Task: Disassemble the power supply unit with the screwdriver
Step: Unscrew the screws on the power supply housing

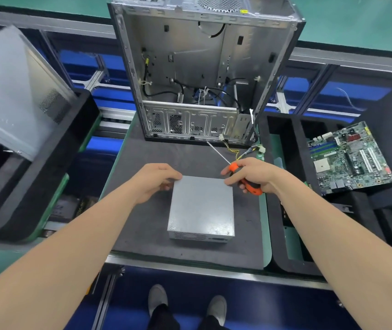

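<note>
Fingers of my left hand [153, 181] curl round far-left corner of power supply unit [202, 206]; right hand [254, 175] grips screwdriver [252, 188], shaft pointing far-left

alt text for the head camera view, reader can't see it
A person's left hand grips the far left corner of a grey power supply unit on a dark foam mat, while the right hand holds an orange-handled screwdriver at its far right corner. An open computer case stands behind, and a motherboard lies in a black tray to the right.
</note>
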A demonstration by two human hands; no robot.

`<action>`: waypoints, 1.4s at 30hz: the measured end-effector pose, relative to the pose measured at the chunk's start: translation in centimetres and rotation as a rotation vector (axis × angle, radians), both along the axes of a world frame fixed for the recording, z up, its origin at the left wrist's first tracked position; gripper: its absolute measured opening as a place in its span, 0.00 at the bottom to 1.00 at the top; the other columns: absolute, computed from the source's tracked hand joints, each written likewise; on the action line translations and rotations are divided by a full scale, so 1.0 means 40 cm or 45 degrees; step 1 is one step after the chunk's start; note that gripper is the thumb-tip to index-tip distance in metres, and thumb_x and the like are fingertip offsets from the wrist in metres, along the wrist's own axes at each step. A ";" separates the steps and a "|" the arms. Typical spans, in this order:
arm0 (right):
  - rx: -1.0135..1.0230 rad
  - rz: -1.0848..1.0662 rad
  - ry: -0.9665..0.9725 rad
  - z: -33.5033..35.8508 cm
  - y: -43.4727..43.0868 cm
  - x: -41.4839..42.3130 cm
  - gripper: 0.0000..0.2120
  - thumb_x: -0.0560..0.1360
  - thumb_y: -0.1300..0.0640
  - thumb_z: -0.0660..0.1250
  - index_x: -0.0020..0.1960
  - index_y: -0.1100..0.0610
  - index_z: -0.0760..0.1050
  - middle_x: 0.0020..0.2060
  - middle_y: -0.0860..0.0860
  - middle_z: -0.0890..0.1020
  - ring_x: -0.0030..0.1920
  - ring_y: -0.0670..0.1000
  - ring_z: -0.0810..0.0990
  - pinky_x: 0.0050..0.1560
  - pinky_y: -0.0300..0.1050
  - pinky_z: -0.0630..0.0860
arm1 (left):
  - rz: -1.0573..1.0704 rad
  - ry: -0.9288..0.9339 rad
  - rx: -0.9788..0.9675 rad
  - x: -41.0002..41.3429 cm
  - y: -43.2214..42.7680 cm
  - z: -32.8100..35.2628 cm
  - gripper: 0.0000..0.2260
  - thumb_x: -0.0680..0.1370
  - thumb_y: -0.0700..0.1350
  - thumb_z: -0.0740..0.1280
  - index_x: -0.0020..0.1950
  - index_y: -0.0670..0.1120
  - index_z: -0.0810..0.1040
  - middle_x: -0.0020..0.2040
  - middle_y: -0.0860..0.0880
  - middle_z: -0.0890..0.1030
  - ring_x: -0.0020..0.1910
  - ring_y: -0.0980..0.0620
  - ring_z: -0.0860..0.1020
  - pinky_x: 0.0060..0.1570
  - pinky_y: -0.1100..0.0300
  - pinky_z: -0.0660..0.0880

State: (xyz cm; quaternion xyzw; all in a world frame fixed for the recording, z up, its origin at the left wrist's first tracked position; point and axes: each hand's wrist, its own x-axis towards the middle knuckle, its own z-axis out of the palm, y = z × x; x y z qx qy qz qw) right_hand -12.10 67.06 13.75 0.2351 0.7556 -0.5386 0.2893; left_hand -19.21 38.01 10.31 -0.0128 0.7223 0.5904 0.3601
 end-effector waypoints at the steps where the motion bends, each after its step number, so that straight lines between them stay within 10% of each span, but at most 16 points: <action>1: 0.002 0.008 0.007 0.000 0.000 -0.003 0.15 0.70 0.62 0.79 0.55 0.52 0.85 0.37 0.54 0.80 0.30 0.49 0.75 0.29 0.40 0.73 | 0.004 -0.006 0.007 -0.001 -0.002 -0.001 0.04 0.78 0.37 0.74 0.44 0.42 0.82 0.45 0.41 0.85 0.43 0.47 0.78 0.45 0.58 0.74; 9: 0.069 0.132 0.103 0.008 0.011 -0.026 0.17 0.71 0.66 0.78 0.58 0.55 0.82 0.41 0.61 0.79 0.33 0.56 0.73 0.45 0.56 0.71 | -0.044 -0.090 0.121 -0.020 -0.027 -0.028 0.09 0.77 0.43 0.75 0.55 0.40 0.88 0.56 0.41 0.88 0.47 0.49 0.81 0.51 0.56 0.76; 15: 0.098 0.141 0.133 0.002 0.012 -0.033 0.19 0.70 0.67 0.78 0.58 0.55 0.82 0.40 0.60 0.77 0.36 0.59 0.73 0.44 0.57 0.70 | -0.092 -0.010 0.061 -0.022 -0.019 -0.030 0.03 0.78 0.41 0.75 0.48 0.41 0.84 0.46 0.44 0.87 0.41 0.50 0.79 0.45 0.59 0.75; 24: 0.137 0.349 0.388 0.064 -0.041 -0.057 0.18 0.74 0.66 0.69 0.60 0.55 0.69 0.49 0.54 0.86 0.37 0.57 0.83 0.40 0.52 0.81 | -0.231 -0.009 0.029 -0.051 -0.005 -0.009 0.11 0.77 0.34 0.70 0.38 0.44 0.75 0.48 0.39 0.83 0.45 0.46 0.75 0.44 0.57 0.72; 32: 0.408 0.180 0.858 0.158 -0.106 -0.085 0.10 0.68 0.50 0.80 0.45 0.51 0.82 0.30 0.53 0.84 0.26 0.50 0.79 0.30 0.48 0.78 | -0.020 0.369 0.111 -0.062 -0.017 -0.029 0.18 0.82 0.35 0.69 0.70 0.48 0.78 0.59 0.46 0.85 0.51 0.50 0.84 0.54 0.58 0.79; 36: 0.420 -0.101 1.068 0.180 -0.131 -0.095 0.13 0.68 0.49 0.81 0.48 0.51 0.81 0.34 0.49 0.84 0.30 0.49 0.83 0.29 0.44 0.81 | -0.238 0.763 -0.106 -0.068 -0.018 -0.013 0.14 0.83 0.42 0.69 0.62 0.60 0.85 0.61 0.57 0.81 0.57 0.60 0.81 0.62 0.63 0.75; 42: 0.587 -0.125 1.298 0.194 -0.176 -0.104 0.14 0.71 0.44 0.77 0.50 0.47 0.76 0.39 0.37 0.81 0.39 0.42 0.80 0.38 0.31 0.74 | -0.215 0.711 0.009 -0.065 -0.011 0.006 0.09 0.80 0.37 0.72 0.53 0.50 0.88 0.48 0.52 0.88 0.53 0.51 0.85 0.61 0.54 0.79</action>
